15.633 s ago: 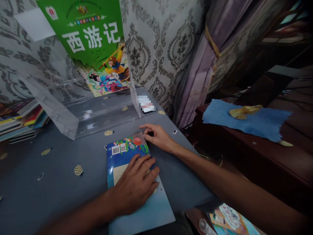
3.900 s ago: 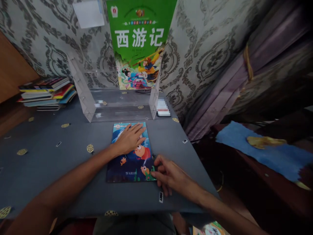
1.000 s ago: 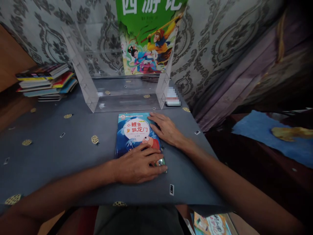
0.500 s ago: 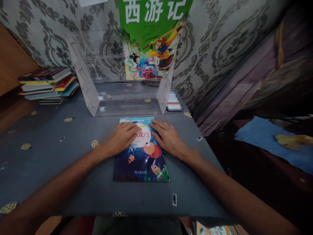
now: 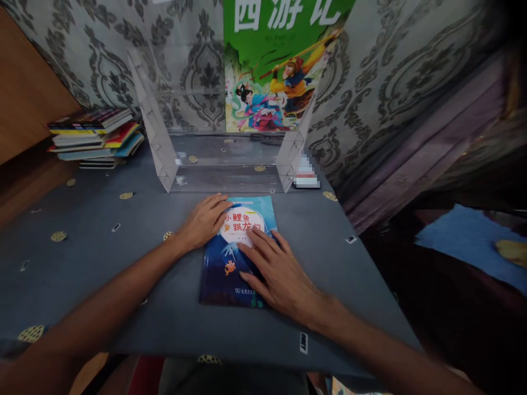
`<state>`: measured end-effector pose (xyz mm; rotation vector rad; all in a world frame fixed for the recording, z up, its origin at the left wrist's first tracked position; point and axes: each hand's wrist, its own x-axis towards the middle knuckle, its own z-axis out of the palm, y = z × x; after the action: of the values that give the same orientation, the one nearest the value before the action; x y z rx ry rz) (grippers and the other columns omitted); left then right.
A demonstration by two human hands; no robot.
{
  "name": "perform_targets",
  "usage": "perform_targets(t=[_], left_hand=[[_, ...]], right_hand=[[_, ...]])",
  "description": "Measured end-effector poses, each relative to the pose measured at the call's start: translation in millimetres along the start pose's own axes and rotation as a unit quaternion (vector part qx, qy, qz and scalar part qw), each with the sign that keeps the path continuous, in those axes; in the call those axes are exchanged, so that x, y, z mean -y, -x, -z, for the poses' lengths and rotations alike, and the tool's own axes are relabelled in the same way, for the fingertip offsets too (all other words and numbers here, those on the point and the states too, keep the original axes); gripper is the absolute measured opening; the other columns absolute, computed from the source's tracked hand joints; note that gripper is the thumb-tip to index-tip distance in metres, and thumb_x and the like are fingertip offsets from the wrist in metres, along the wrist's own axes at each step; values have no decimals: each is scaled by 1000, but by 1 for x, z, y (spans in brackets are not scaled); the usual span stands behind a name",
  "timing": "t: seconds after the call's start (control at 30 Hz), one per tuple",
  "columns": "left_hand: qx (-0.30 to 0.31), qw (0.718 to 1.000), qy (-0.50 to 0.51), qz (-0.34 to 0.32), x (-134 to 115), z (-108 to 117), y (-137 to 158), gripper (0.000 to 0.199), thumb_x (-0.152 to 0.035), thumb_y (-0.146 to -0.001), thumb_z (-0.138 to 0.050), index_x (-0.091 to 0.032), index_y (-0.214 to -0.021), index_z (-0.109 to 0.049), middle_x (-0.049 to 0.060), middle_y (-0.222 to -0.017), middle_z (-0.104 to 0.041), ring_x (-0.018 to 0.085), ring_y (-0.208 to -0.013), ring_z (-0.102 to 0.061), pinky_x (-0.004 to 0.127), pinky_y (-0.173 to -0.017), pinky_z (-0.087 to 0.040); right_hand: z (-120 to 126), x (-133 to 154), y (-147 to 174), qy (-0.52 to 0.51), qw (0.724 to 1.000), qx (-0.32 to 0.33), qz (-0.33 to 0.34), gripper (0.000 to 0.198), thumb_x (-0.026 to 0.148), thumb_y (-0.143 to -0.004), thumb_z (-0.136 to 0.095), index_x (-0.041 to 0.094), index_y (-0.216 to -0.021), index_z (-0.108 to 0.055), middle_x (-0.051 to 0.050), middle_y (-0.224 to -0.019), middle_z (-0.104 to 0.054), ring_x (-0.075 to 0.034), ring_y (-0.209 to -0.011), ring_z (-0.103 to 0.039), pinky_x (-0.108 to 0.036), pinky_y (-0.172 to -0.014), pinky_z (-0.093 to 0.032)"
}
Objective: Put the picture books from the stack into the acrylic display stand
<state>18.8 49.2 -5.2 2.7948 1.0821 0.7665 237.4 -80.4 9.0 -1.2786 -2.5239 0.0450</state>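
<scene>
Lying flat on grey table (image 5: 102,258), blue picture book (image 5: 230,258), left hand (image 5: 203,222) open at its upper left edge, right hand (image 5: 280,274) open, palm down on cover, clear acrylic stand (image 5: 164,148) just behind.

Your grey tabletop (image 5: 123,241) carries a blue book (image 5: 236,249) at centre, clear stand (image 5: 222,164) at 12 o'clock, book stack (image 5: 96,137) at 10.
</scene>
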Motion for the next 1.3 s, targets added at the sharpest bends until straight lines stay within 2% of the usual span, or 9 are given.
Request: perform_targets(t=[0.4, 0.5, 0.6, 0.7, 0.8, 0.93, 1.13, 1.3], left_hand=[[2, 1000, -13, -1, 1, -1, 2, 32, -25, -103, -41, -17, -128, -60, 13, -136, -62, 26, -132, -55, 51, -112, -45], [4, 1000, -6, -3, 1, -1, 1, 32, -26, -103, -41, -18, -128, -60, 12, -136, -63, 25, -132, -56, 51, -112, -46], [2, 1000, -8, -2, 2, -1, 1, 32, -26, -102, -42, -20, -127, -60, 10, -136, -64, 24, -131, -57, 50, -112, -46], [5, 1000, -14, -2, 2, -1, 1, 32, -26, -102, -42, -18, -127, -61, 12, -135, -64, 25, -131, -56, 50, -112, -46], [8, 1000, -14, -4, 2, 0, 1, 32, -26, -102, -42, -18, -127, -60, 12, -136, -63, 25, -133, -56, 49, -112, -46], [12, 1000, -13, -1, 2, -1, 1, 33, -25, -102, -42, -17, -128, -60, 13, -136, -63, 25, -133, -55, 49, -112, -44], [15, 1000, -12, 2, 4, -3, 2, 34, -27, -103, -41, -16, -128, -60, 13, -138, -62, 25, -134, -54, 49, -113, -44], [10, 1000, -6, -2, 3, -1, 2, 33, -27, -103, -41, -16, -128, -61, 13, -137, -63, 25, -133, -55, 49, -113, -44]], right_hand=[[4, -9, -1, -28, 1000, -2, 6, 43, 42, -101, -48, 17, -134, -58, -15, -145, -56, -30, -140, -46, -59, -115, -37], [4, -24, -12, -35, 999, 9, -11, 44, 41, -102, -45, 15, -136, -56, -14, -146, -56, -28, -140, -47, -57, -117, -34], [1, -48, -30, -35, 998, 13, -57, 44, 37, -102, -45, 15, -138, -55, -14, -150, -52, -28, -141, -45, -57, -117, -33], [-5, -69, -47, -36, 994, -3, -102, 45, 35, -101, -43, 14, -138, -56, -16, -149, -53, -29, -140, -46, -55, -116, -34], [-11, -79, -53, -39, 993, -25, -110, 44, 35, -101, -40, 16, -137, -57, -14, -149, -54, -28, -140, -47, -54, -115, -35], [-14, -80, -51, -42, 993, -25, -107, 45, 35, -101, -38, 18, -139, -56, -13, -152, -51, -28, -143, -43, -56, -116, -33], [-12, -76, -51, -26, 993, -6, -111, 48, 35, -102, -36, 14, -141, -53, -15, -153, -49, -29, -146, -38, -56, -117, -31], [-11, -75, -51, -19, 993, -2, -116, 48, 34, -101, -37, 13, -141, -53, -16, -153, -48, -31, -147, -36, -61, -115, -30]])
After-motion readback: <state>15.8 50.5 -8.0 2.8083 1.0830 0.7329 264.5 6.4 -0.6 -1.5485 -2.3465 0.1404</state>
